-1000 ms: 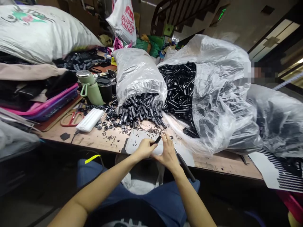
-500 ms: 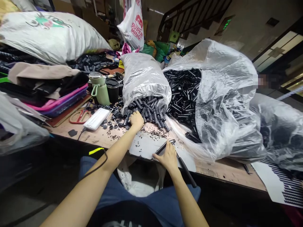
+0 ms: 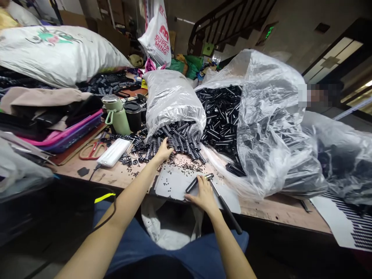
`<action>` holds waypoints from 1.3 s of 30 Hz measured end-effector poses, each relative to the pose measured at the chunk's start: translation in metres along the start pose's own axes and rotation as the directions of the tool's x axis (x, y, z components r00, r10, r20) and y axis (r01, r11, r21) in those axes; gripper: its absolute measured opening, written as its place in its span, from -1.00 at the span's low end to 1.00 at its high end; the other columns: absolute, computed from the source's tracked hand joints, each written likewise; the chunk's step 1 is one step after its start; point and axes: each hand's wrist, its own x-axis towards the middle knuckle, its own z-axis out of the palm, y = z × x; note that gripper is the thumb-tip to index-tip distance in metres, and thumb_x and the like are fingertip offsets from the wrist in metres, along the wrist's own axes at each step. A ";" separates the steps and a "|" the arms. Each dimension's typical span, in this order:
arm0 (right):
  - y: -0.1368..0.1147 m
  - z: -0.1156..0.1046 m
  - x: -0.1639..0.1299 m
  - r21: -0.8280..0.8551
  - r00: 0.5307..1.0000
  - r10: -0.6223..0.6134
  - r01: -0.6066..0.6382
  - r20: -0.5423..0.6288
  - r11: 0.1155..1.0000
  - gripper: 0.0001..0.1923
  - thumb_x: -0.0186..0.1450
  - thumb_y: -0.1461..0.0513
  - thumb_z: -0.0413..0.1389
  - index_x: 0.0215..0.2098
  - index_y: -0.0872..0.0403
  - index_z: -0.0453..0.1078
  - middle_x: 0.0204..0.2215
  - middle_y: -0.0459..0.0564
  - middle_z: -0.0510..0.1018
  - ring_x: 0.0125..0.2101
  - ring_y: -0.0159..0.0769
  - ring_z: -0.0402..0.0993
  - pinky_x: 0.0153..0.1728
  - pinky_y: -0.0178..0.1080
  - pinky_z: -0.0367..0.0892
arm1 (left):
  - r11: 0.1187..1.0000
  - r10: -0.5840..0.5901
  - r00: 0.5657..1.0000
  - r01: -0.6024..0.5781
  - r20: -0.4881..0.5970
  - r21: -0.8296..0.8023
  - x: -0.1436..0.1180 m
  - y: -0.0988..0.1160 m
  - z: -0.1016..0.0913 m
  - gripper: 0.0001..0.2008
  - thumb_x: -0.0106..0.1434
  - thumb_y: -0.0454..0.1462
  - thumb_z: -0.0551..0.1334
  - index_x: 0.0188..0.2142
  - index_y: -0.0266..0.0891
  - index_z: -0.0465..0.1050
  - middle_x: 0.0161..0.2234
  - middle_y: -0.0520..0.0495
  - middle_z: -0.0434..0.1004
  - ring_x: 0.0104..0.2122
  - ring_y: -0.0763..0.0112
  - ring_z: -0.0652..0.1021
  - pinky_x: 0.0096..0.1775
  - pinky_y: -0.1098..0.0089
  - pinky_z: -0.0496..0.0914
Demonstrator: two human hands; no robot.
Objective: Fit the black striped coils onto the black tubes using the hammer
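My left hand (image 3: 164,150) is at the near edge of a heap of black ribbed parts (image 3: 181,135). Its fingers bend in among them; what they pinch is too small to make out. The heap spills from the mouth of a white plastic bag (image 3: 173,97). Over a whitish sheet (image 3: 170,182) at the table's front edge, my right hand (image 3: 204,194) has a short black tube (image 3: 192,185) between thumb and fingertips. Beside this hand lies a hammer (image 3: 225,207), with a metal head and a black handle jutting past the table edge.
Small dark bits (image 3: 186,164) are scattered before the heap. A clear bag (image 3: 270,128) of black tubes (image 3: 221,112) stands to the right. Leftward are a white power bank (image 3: 114,152), red scissors (image 3: 93,151), a green flask (image 3: 117,116) and a pink-rimmed basket (image 3: 62,135).
The view has shifted slightly. My left hand has turned a little at the heap, its thumb now showing apart from the index finger. My right hand has stayed about the tube.
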 end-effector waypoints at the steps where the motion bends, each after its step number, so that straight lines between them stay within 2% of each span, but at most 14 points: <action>1: -0.001 0.000 0.001 -0.004 1.000 0.008 -0.008 -0.003 1.000 0.01 0.06 -0.10 0.22 0.32 0.15 -0.03 0.30 0.23 0.05 0.26 0.14 -0.01 0.20 0.07 0.02 | 0.979 0.010 0.998 0.003 0.064 -0.202 -0.013 -0.002 0.000 -0.26 0.15 -0.41 0.17 0.29 -0.26 -0.09 -0.08 -0.21 0.47 -0.23 0.34 0.57 -0.12 0.30 0.43; 2: -0.004 -0.002 0.003 -0.009 1.000 0.017 -0.017 -0.002 1.000 0.01 0.06 -0.10 0.21 0.32 0.16 -0.03 0.29 0.24 0.06 0.26 0.13 0.00 0.19 0.07 0.03 | 0.926 0.011 0.991 0.039 0.130 -0.375 -0.025 -0.003 0.001 -0.27 0.14 -0.39 0.19 0.28 -0.22 -0.06 -0.15 -0.15 0.47 -0.31 0.38 0.57 -0.18 0.29 0.45; 4: -0.010 -0.006 0.006 -0.026 1.000 0.027 -0.026 0.005 0.999 0.02 0.05 -0.10 0.21 0.31 0.20 -0.01 0.26 0.28 0.10 0.23 0.15 0.03 0.17 0.08 0.05 | 0.800 0.000 0.969 0.149 0.248 -0.582 -0.046 -0.001 0.004 -0.35 0.15 -0.32 0.22 0.22 -0.16 0.05 -0.29 -0.03 0.46 -0.43 0.45 0.53 -0.28 0.32 0.47; 7: -0.022 -0.014 0.012 -0.059 0.999 0.028 -0.026 0.033 0.998 -0.02 0.00 -0.08 0.24 0.23 0.24 0.11 0.16 0.32 0.23 0.15 0.18 0.13 0.12 0.06 0.11 | 0.630 -0.024 0.945 0.268 0.326 -0.729 -0.066 0.003 0.010 -0.57 0.24 -0.14 0.18 0.08 -0.21 0.24 -0.47 0.06 0.38 -0.56 0.51 0.46 -0.44 0.40 0.43; 9: -0.025 -0.018 0.016 -0.062 0.998 0.015 -0.011 0.060 0.998 -0.07 -0.03 -0.03 0.26 0.20 0.26 0.16 0.10 0.31 0.27 0.13 0.16 0.16 0.11 0.02 0.13 | 0.579 -0.021 0.949 0.268 0.314 -0.770 -0.074 0.004 0.014 -0.61 0.23 -0.06 0.19 -0.08 -0.29 0.35 -0.52 0.05 0.36 -0.61 0.53 0.42 -0.54 0.48 0.36; 12: -0.018 -0.021 0.018 -0.005 0.990 -0.022 0.023 0.137 1.000 0.03 -0.09 0.08 0.31 0.26 0.27 0.04 0.16 0.32 0.18 0.20 0.14 0.06 0.16 -0.01 0.09 | 0.595 -0.003 0.959 0.229 0.283 -0.771 -0.086 0.003 0.018 -0.59 0.13 -0.04 0.31 -0.19 -0.31 0.39 -0.55 0.07 0.36 -0.70 0.61 0.33 -0.69 0.58 0.15; 14: -0.007 -0.025 0.016 0.095 0.979 -0.059 0.041 0.194 0.995 0.15 -0.15 0.15 0.35 0.30 0.25 -0.07 0.21 0.33 0.09 0.25 0.12 -0.02 0.21 -0.02 0.04 | 0.619 -0.009 0.955 0.237 0.295 -0.749 -0.096 0.003 0.020 -0.55 0.10 -0.03 0.32 -0.14 -0.30 0.39 -0.61 0.12 0.33 -0.77 0.65 0.24 -0.74 0.60 0.03; 16: 0.001 -0.030 0.012 0.272 0.973 -0.149 0.098 0.175 0.957 0.19 -0.17 0.18 0.38 0.32 0.18 -0.11 0.25 0.30 0.02 0.27 0.08 -0.05 0.24 -0.02 0.02 | 0.632 -0.039 0.945 0.276 0.326 -0.724 -0.105 0.004 0.022 -0.51 0.13 -0.02 0.28 -0.06 -0.28 0.38 -0.66 0.15 0.30 -0.81 0.64 0.20 -0.76 0.60 -0.01; 19: 0.000 -0.039 0.002 0.579 0.935 -0.350 0.321 -0.065 0.749 0.15 -0.10 0.12 0.38 0.32 0.03 -0.14 0.28 0.19 -0.02 0.28 -0.04 -0.02 0.24 -0.03 0.06 | 0.603 -0.117 0.926 0.354 0.360 -0.715 -0.117 0.010 0.028 -0.53 0.17 -0.04 0.22 -0.04 -0.32 0.40 -0.67 0.11 0.33 -0.80 0.59 0.25 -0.76 0.57 0.05; 22: -0.015 -0.043 -0.004 0.650 0.835 -0.461 0.532 -0.299 0.542 0.18 -0.09 0.09 0.41 0.32 -0.04 -0.18 0.30 0.13 0.00 0.30 -0.06 -0.04 0.29 -0.01 -0.01 | 0.546 -0.170 0.917 0.392 0.360 -0.740 -0.125 0.017 0.036 -0.61 0.16 -0.13 0.22 -0.09 -0.35 0.43 -0.64 0.07 0.39 -0.76 0.57 0.32 -0.72 0.56 0.17; 24: -0.025 -0.042 -0.003 0.628 0.782 -0.510 0.606 -0.359 0.488 0.20 -0.10 0.10 0.43 0.32 -0.04 -0.18 0.31 0.13 0.00 0.31 -0.05 -0.06 0.31 0.00 -0.08 | 0.519 -0.203 0.918 0.396 0.341 -0.757 -0.131 0.022 0.041 -0.67 0.14 -0.17 0.25 -0.16 -0.35 0.46 -0.61 0.05 0.42 -0.72 0.54 0.39 -0.67 0.53 0.28; 26: -0.030 -0.040 -0.001 0.622 0.759 -0.538 0.631 -0.368 0.464 0.20 -0.09 0.10 0.43 0.33 -0.04 -0.20 0.32 0.13 -0.03 0.32 -0.05 -0.09 0.32 0.00 -0.10 | 0.511 -0.235 0.910 0.414 0.340 -0.753 -0.136 0.027 0.042 -0.72 0.12 -0.17 0.27 -0.24 -0.35 0.46 -0.58 0.03 0.45 -0.69 0.48 0.45 -0.63 0.47 0.37; 33: -0.028 -0.028 -0.002 0.679 0.785 -0.501 0.592 -0.365 0.434 0.15 -0.07 0.13 0.41 0.31 -0.02 -0.15 0.30 0.14 -0.02 0.31 -0.06 -0.05 0.30 0.00 -0.02 | 0.612 -0.240 0.906 0.421 0.349 -0.670 -0.148 0.038 0.043 -0.72 0.13 -0.13 0.29 -0.30 -0.34 0.42 -0.59 0.03 0.42 -0.70 0.45 0.48 -0.65 0.48 0.38; 39: -0.032 -0.017 -0.008 0.726 0.858 -0.379 0.501 -0.346 0.471 0.10 -0.10 0.17 0.38 0.27 0.01 -0.11 0.22 0.14 0.08 0.25 -0.06 0.06 0.26 -0.03 0.08 | 0.645 -0.313 0.871 0.488 0.379 -0.588 -0.147 0.040 0.047 -0.78 0.20 -0.18 0.25 -0.35 -0.35 0.41 -0.59 -0.02 0.44 -0.69 0.45 0.48 -0.65 0.49 0.37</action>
